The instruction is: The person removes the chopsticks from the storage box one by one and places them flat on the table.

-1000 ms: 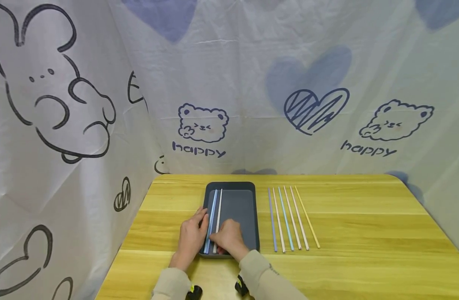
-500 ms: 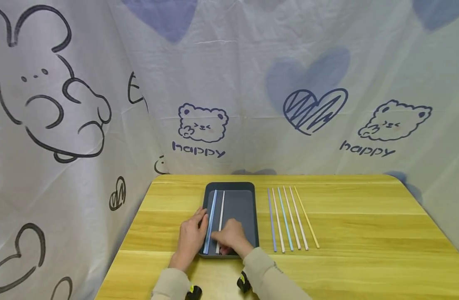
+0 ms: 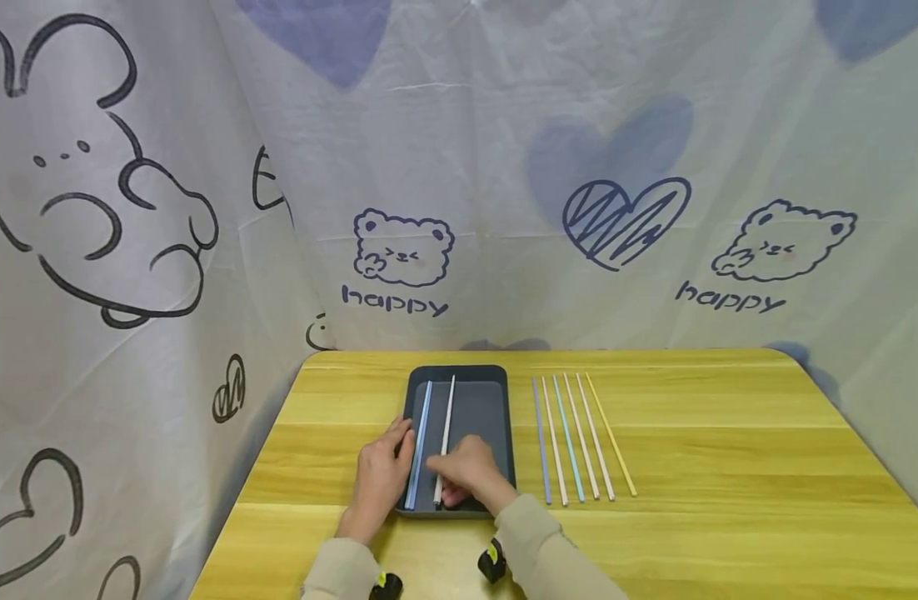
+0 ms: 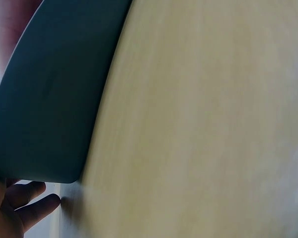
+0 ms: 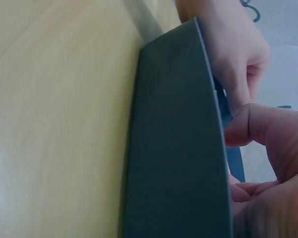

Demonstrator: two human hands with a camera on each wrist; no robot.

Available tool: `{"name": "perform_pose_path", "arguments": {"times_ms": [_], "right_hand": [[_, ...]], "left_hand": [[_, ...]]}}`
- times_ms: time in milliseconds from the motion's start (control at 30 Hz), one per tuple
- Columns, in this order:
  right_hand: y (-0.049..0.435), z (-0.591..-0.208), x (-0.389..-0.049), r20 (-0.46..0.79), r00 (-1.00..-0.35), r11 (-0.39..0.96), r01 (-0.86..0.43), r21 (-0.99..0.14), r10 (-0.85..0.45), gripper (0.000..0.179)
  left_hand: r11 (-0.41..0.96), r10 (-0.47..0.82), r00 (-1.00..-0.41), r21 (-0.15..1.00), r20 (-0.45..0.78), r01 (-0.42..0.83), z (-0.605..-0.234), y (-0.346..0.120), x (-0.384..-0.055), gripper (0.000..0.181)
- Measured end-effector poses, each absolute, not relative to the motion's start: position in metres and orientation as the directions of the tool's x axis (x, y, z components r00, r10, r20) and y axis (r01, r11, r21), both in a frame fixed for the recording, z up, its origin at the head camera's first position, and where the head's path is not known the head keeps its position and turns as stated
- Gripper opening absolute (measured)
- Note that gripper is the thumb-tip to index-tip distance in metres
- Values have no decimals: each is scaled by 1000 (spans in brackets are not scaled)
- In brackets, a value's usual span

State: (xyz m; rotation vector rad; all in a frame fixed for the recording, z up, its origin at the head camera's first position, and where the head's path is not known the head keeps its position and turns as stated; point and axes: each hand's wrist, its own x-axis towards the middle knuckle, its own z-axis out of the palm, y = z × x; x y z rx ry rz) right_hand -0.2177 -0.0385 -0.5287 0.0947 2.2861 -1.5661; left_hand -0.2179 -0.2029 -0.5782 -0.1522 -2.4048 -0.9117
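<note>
A dark grey tray (image 3: 496, 442) stands on the wooden table. My left hand (image 3: 380, 471) grips its left wall, thumb on the inner side and fingers hanging down outside. In the left wrist view those fingers (image 4: 37, 210) show past the tray's corner. Light blue chopsticks (image 3: 420, 442) lie lengthwise inside, close to that wall. Just right of them is a white chopstick (image 3: 447, 425); my right hand (image 3: 470, 468) pinches its near part between thumb and fingers. The right wrist view shows this hand (image 5: 283, 158) reaching over the tray's near wall, with the chopstick hidden.
Right of the tray several chopsticks lie side by side on the table: a purple one (image 3: 542, 442), pink-white ones (image 3: 555, 442), a light blue one (image 3: 568, 437) and a yellow one (image 3: 611, 433). A printed curtain (image 3: 504, 275) hangs behind the table and on its left.
My right hand has moved slightly right, shifting the white chopstick away from the light blue ones; its far tip has swung right. The left hand stays on the tray wall.
</note>
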Motion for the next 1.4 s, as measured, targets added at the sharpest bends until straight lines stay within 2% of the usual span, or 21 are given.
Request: {"name": "perform_pose_path", "arguments": {"times_ms": [167,333,733,1000,1200,1400], "right_hand": [[-31,-524,-219,-347,-917,295,282,-913,-196,23],[-22,-517,-221,-358,-911,264,302,-916,-203,15],[-7,-514,-230,-364,-903,159,334,-929,-228,10],[-2,-516,-231,-316,-912,131,291,-948,-261,15],[4,-516,-234,-303,-925,132,279,-951,-229,15],[16,-510,-240,-328,-928,121,310,-943,-177,3]], "left_hand": [[758,-86,-843,584,531,290,-575,-202,-218,29],[759,-92,-850,589,518,276,-573,-201,-217,29],[766,-86,-844,577,529,283,-572,-201,-218,29],[766,-94,-853,584,513,267,-574,-201,-217,29],[762,-94,-857,591,507,266,-576,-201,-218,29],[763,-92,-845,583,528,281,-577,-201,-219,28]]}}
